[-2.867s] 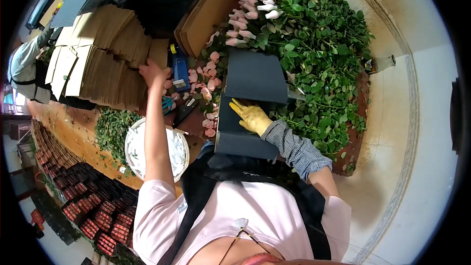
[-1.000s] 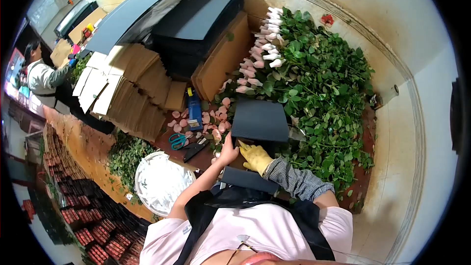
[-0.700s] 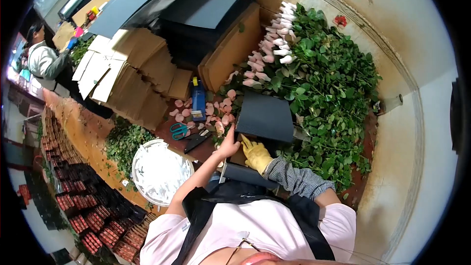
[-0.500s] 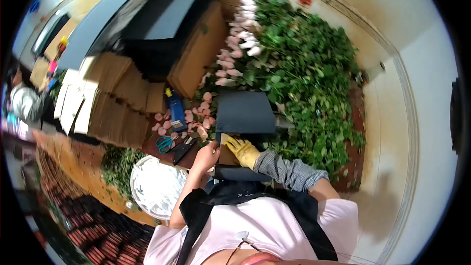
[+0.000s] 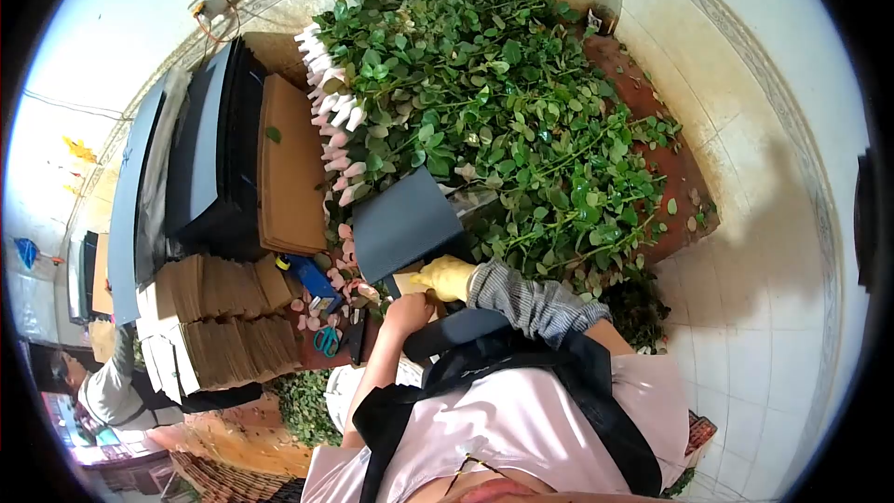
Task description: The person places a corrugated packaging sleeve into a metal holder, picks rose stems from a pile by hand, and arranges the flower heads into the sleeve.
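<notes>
My left hand, bare, is closed at the near left side of a dark grey corrugated sheet, beside a small piece of brown cardboard. What its fingers hold is too small to make out. In a yellow glove, my right hand rests over the same cardboard with its fingers bent, and the glove hides its grip. A second dark flap lies between my hands and my apron. Pink petals are scattered left of the sheet.
Leafy stems with wrapped pale rose heads cover the right side. Leftward are cardboard stacks, a blue tool, teal scissors and a white basket. Another person stands at far left; a glass bottle is at back.
My left hand has come from the cardboard stack to the dark sheet, beside my gloved hand. Brown cardboard now lies between the dark flaps. The view has turned, tilting the sheet.
</notes>
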Demonstrator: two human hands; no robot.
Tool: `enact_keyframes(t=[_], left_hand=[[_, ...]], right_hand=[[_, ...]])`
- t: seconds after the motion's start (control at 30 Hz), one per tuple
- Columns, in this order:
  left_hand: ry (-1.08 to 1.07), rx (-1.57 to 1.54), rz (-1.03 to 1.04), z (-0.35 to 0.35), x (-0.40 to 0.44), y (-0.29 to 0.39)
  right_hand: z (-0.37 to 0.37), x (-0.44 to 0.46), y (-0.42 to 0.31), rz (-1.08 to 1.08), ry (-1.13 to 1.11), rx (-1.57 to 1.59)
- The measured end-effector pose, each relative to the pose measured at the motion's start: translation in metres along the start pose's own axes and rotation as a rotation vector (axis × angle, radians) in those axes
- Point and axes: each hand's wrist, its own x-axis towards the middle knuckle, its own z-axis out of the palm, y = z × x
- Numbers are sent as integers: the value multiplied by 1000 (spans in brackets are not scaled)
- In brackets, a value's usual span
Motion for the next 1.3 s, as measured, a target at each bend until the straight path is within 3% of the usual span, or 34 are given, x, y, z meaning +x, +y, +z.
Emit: enact_keyframes(t=[0.03, 0.1, 0.17, 0.2, 0.23, 0.27, 0.3, 0.33, 0.4, 0.7, 1.03, 1.17, 1.23, 1.3], left_hand=[[-10, 24, -39, -4, -4, 9], [71, 20, -34, -5, -16, 22], [327, -45, 111, 7, -18, 27], [294, 23, 54, 21, -9, 19], [118, 89, -59, 3, -13, 33], [129, 78, -17, -2, -14, 37], [140, 68, 25, -3, -15, 38], [141, 63, 24, 2, -15, 35], [150, 43, 12, 7, -10, 29], [161, -53, -142, 6, -14, 37], [257, -119, -141, 4, -21, 42], [225, -36, -168, 2, -18, 46], [163, -42, -196, 4, -15, 46], [93, -8, -249, 0, -13, 54]], right_hand=[[-13, -10, -2, -1, 10, 7], [-27, -36, 0, -312, 329, 305], [-72, -53, -12, -394, 268, 565], [-80, -50, -14, -421, 449, 422], [-87, -42, -16, -450, 631, 269], [-78, -20, -7, -355, 679, 55], [-80, -7, -6, -112, 431, -124], [-69, 21, -2, 143, 103, -93], [-61, 43, -4, 258, 84, -188], [-76, 51, -9, 247, 57, -226], [-76, 52, -11, 204, -3, -225], [-43, 69, 7, 110, 101, -164], [51, 138, 35, 139, 445, -418], [-42, 65, 6, 57, 233, -194]])
